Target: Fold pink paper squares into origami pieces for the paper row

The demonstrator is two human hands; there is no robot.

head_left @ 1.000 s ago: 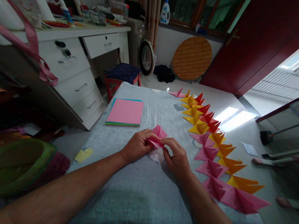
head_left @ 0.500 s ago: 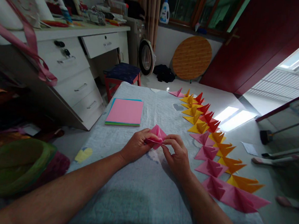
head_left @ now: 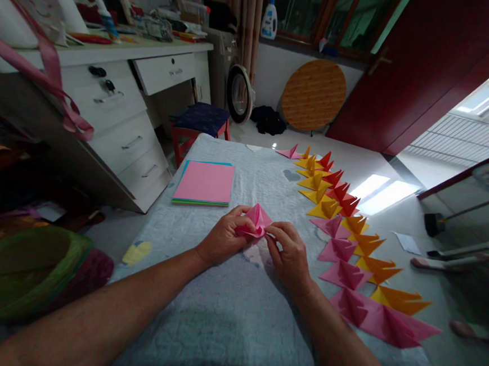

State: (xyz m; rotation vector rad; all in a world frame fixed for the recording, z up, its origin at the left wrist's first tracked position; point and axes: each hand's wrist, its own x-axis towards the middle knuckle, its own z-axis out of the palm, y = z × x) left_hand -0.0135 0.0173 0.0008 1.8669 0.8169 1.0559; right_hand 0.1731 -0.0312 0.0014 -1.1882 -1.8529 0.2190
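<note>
A partly folded pink origami paper (head_left: 257, 217) is held between both hands above the cloth-covered table (head_left: 216, 327). My left hand (head_left: 224, 233) pinches its left side, thumb and fingers closed on it. With thumb and forefinger, my right hand (head_left: 289, 251) grips its lower right edge. Beyond my left hand lies a stack of square origami paper (head_left: 204, 182), pink on top with green and blue edges showing. To the right stand rows of folded paper cranes: pink ones (head_left: 346, 274), yellow ones (head_left: 400, 299) and red ones (head_left: 333, 179).
A white desk with drawers (head_left: 115, 99) stands at the left, near a stool (head_left: 202, 119) with a dark cushion. A green basket (head_left: 21, 272) is at the lower left. Farther back are a washing machine with its door open (head_left: 239, 94) and a round wooden board (head_left: 314, 94).
My fingers have shifted slightly on the pink paper, and its front layers now look more spread and curved. The stack and the cranes have stayed in place.
</note>
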